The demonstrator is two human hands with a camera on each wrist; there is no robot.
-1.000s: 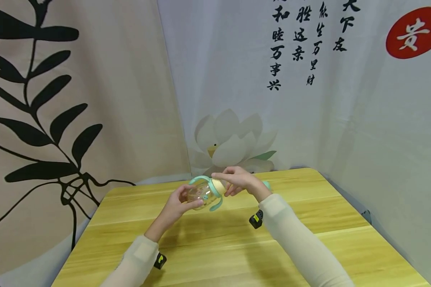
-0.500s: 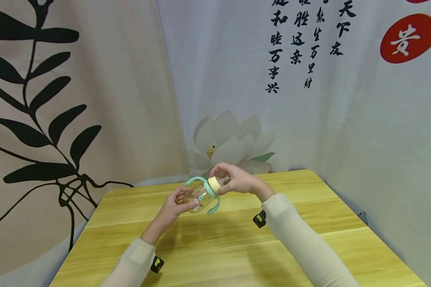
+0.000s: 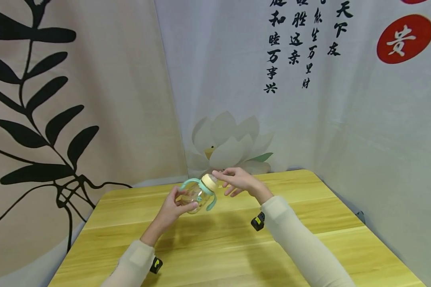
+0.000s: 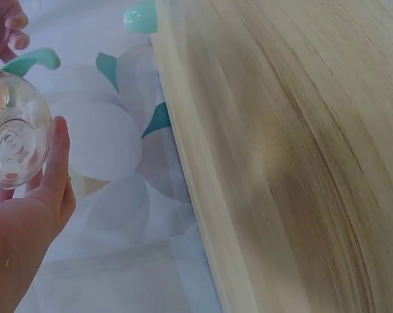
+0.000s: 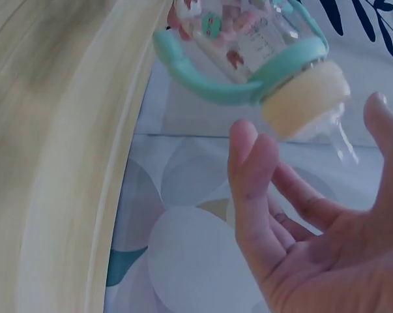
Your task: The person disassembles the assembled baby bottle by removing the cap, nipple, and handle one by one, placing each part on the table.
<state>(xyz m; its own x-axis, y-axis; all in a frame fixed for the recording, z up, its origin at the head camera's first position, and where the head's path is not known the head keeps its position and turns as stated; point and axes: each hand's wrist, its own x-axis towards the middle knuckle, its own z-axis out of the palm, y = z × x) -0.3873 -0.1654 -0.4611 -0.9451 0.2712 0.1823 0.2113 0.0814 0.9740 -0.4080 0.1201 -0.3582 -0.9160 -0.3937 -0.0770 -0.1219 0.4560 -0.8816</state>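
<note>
My left hand (image 3: pixel 173 204) grips a clear baby bottle (image 3: pixel 194 197) by its body, tilted with its top toward the right, above the table. The bottle has mint-green handles (image 5: pixel 209 91), a cream collar (image 5: pixel 307 98) and a clear nipple (image 5: pixel 343 143). In the left wrist view the bottle's round base (image 4: pixel 14 147) faces the camera, with fingers along its side. My right hand (image 3: pixel 238 181) is beside the nipple end, fingers spread and holding nothing. In the right wrist view, the fingertips (image 5: pixel 264 153) lie just below the collar, with the thumb on the nipple's other side.
The wood-grain table (image 3: pixel 291 239) spreads under both hands. A rounded mint-green piece (image 4: pixel 141 17) rests at the table's far edge in the left wrist view, hidden behind the right arm in the head view. A printed curtain (image 3: pixel 129 99) hangs behind the table.
Half a second ago my right fingers were curled round the collar and nipple; now they are spread off it. The bottle has shifted slightly left in my left hand's grip.
</note>
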